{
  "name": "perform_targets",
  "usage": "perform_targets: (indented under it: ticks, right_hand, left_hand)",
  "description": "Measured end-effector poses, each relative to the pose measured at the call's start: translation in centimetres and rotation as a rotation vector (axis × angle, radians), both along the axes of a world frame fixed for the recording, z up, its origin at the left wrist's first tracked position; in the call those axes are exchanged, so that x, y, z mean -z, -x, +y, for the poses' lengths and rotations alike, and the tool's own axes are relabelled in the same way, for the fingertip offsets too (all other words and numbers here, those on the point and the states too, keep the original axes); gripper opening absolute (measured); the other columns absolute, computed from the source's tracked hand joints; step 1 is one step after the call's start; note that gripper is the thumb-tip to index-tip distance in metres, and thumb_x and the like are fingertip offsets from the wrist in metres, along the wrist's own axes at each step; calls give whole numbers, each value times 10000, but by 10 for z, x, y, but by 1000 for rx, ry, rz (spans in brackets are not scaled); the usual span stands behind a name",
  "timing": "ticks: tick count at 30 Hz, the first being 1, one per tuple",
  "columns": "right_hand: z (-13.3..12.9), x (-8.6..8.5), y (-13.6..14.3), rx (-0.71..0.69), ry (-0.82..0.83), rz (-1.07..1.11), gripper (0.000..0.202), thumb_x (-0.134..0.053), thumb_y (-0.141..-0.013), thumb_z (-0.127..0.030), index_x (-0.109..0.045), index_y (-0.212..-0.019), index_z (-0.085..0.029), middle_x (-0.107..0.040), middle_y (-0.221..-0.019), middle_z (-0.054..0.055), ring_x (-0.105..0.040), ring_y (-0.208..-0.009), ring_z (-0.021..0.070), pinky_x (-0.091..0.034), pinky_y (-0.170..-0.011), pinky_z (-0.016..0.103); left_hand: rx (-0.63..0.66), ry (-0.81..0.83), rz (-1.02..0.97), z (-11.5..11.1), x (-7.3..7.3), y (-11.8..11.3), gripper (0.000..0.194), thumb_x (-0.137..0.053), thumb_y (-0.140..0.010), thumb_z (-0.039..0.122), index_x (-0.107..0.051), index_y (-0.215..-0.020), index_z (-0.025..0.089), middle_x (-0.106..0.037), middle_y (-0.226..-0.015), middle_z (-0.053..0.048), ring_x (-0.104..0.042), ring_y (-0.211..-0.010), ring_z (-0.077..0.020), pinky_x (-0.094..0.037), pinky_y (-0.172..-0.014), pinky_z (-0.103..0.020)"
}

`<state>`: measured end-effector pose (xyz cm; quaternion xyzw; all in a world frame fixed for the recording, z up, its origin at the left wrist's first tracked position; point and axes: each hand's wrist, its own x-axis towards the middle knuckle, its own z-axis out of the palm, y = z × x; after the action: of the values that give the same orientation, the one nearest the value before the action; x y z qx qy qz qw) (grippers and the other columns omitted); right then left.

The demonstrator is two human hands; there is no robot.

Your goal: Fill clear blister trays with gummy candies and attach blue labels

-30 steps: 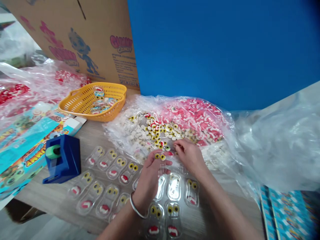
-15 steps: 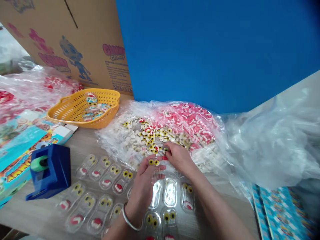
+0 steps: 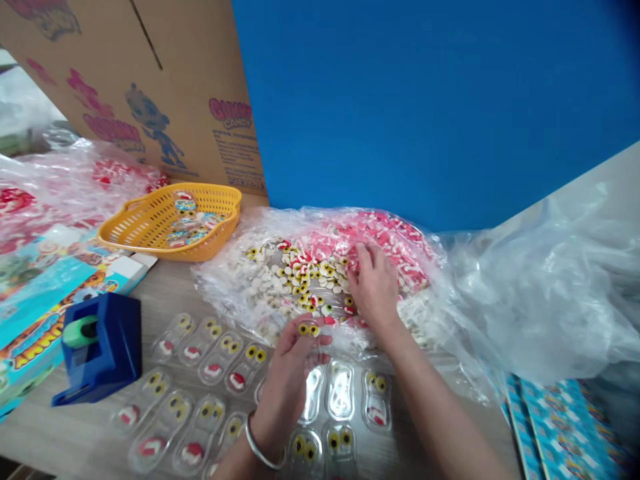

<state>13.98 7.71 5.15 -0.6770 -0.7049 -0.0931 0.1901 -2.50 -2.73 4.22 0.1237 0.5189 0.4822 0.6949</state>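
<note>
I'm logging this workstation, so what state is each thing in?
Held tray: two eye pieces inside, lower part unclear
Left hand: gripping it
Loose pieces: heaped
Right hand: at that heap, grip unclear
Clear plastic: crumpled around them
Laid-out trays: several hold pieces
Yellow basket: upright, part-filled
Tape dispenser: upright, green roll fitted
Cardboard box: upright

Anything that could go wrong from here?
1. If the tray in the left hand tips, its eyes could slide out.
2. The right hand reaches where loose eyes lie mixed with red-and-white teeth, so a wrong piece might be picked up.
3. The left forearm hangs close over filled trays and might nudge them.
</note>
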Motion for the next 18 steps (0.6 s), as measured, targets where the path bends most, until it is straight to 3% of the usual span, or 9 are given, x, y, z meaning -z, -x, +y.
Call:
perform_targets:
  ticks: [2,4,6,8,11,14,16,18]
  right_hand:
    - [-3,1,-6,-8,-7,-69,401,-559,-930,-233,-567,-1327,-177,-552,-1347,183,-533,-1136,344,-412,-918,440]
    - [-4,-3,-14,-19,39,-84,233,-547,-933,-227,-680,-1119,-182,-630,-1176,160,-564,-1039,314,-417,-873,408]
    - [0,-14,-23,-48,86,-12,177,-528,-931,-215,-701,-910,-190,-656,-1004,115,-588,-918,259,-419,-798,348]
    - [11,-32,-32,-37,86,92,192,-512,-928,-222,-678,-835,-203,-657,-904,75,-586,-805,218,-398,-716,310]
    - [43,-58,-44,130,-32,202,188,-498,-939,-292,-654,-878,-207,-653,-784,54,-563,-707,218,-358,-664,307]
    - [76,-67,-49,256,-110,300,156,-490,-923,-237,-627,-954,-168,-669,-793,82,-575,-713,234,-364,-677,317]
    - [86,-60,-47,190,-66,343,168,-482,-911,-204,-606,-1011,-149,-676,-804,88,-584,-718,236,-381,-684,318]
    - [82,-46,-42,-3,-3,313,189,-498,-919,-239,-605,-1052,-157,-694,-877,94,-606,-797,246,-411,-735,330]
  left_hand:
    - [-1,-2,-5,0,-1,0,403,-741,-686,287,-634,-1060,181,-672,-1212,-132,-679,-852,-206,-497,-658,-285]
    - [-3,-6,-8,1,0,0,402,-745,-683,290,-636,-1055,179,-674,-1205,-134,-678,-847,-207,-496,-656,-285]
    - [4,-10,-1,0,2,0,401,-741,-693,290,-635,-1064,180,-672,-1207,-135,-680,-849,-209,-495,-654,-285]
    - [11,-18,12,0,5,0,397,-733,-711,295,-634,-1080,183,-665,-1223,-135,-682,-863,-213,-498,-658,-290]
    - [14,-16,29,-1,7,0,400,-724,-733,304,-631,-1105,192,-665,-1228,-127,-683,-876,-211,-505,-671,-295]
    - [11,-4,36,-1,5,-1,414,-734,-727,308,-632,-1111,190,-678,-1203,-121,-683,-873,-208,-505,-667,-291]
    - [12,-2,42,-1,3,-2,427,-745,-719,315,-635,-1111,187,-682,-1193,-121,-684,-873,-208,-505,-665,-291]
    - [12,0,52,0,3,-2,438,-751,-716,320,-635,-1118,191,-686,-1177,-113,-684,-876,-208,-507,-671,-293]
